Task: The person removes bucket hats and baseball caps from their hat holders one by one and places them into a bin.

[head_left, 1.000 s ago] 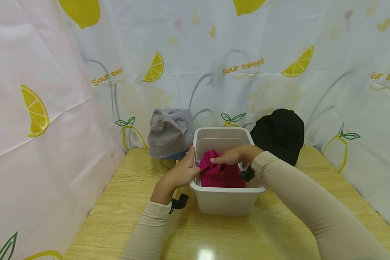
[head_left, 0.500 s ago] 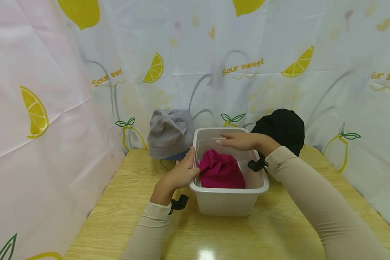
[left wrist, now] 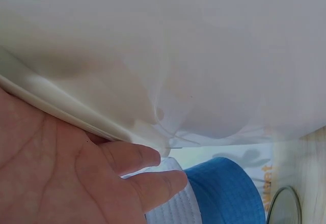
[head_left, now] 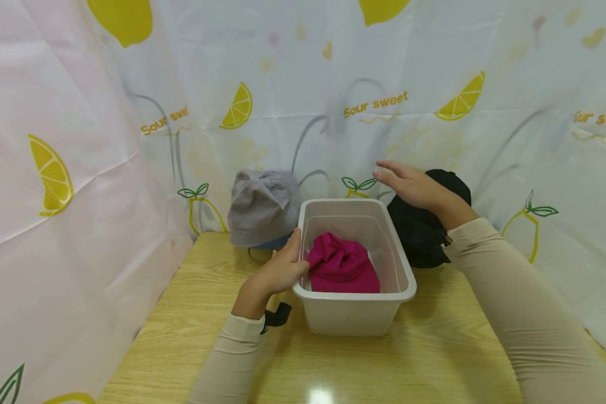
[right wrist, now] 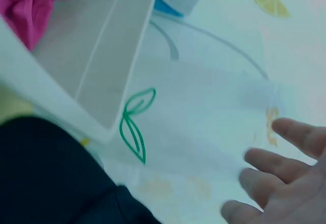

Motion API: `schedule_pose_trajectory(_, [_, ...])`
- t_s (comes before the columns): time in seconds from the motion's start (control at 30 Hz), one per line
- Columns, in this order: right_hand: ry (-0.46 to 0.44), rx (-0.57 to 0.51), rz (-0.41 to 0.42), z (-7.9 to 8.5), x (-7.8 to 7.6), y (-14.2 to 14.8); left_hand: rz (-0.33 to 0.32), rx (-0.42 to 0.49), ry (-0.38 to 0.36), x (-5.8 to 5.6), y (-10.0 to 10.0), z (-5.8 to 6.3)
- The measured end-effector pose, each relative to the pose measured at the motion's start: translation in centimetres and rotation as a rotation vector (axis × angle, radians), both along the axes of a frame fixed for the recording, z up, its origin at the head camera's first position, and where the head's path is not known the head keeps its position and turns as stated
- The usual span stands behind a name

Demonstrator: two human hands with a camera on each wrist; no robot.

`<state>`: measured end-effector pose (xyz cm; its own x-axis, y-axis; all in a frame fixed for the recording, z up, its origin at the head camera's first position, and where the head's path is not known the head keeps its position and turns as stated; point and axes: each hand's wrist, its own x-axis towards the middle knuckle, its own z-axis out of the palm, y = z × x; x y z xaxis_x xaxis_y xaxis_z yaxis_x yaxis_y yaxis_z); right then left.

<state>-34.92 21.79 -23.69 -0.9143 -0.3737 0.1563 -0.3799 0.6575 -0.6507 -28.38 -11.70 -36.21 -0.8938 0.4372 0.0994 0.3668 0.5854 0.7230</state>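
Note:
A white plastic bin (head_left: 356, 314) stands on the table, and a crumpled magenta hat (head_left: 345, 264) lies inside it. My left hand (head_left: 275, 269) holds the bin's left rim, with the thumb at the edge; in the left wrist view its fingers (left wrist: 158, 188) lie along the outer wall. Above a black cap (head_left: 419, 241) at the bin's right, my right hand (head_left: 416, 188) is raised with nothing in it. Its fingers (right wrist: 275, 163) are spread loosely in the right wrist view. The cap (right wrist: 56, 178) shows there as a dark shape.
A grey bucket hat (head_left: 262, 207) sits behind the left hand, over a blue hat (left wrist: 224, 188). A thin round wire-like loop (left wrist: 285, 206) is beside them. Lemon-print cloth (head_left: 303, 140) hangs behind and at the sides of the wooden table (head_left: 192, 320).
My right hand has come up off the magenta hat, out of the bin, and moved right and back over the black cap. The left hand has stayed at the rim.

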Motion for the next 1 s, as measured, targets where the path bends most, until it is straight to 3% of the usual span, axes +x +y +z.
schedule_pose_trajectory(0.23, [0.141, 0.043, -0.164, 1.1, -0.1, 2.2, -0.038, 0.056, 0.032, -0.1, -0.1, 0.0])
schedule_pose_trajectory(0.5, [0.300, 0.085, -0.346, -0.2, -0.8, 5.1, -0.031, 0.033, 0.013, 0.0, 0.0, -0.1])
schedule_pose_trajectory(0.73, [0.270, 0.126, -0.528, -2.2, -1.7, 7.8, -0.038, 0.027, 0.037, 0.0, 0.0, -0.4])
schedule_pose_trajectory(1.0, [0.200, 0.096, -0.597, -3.8, -1.9, 9.5, -0.034, 0.019, 0.017, 0.0, -0.1, -0.2])
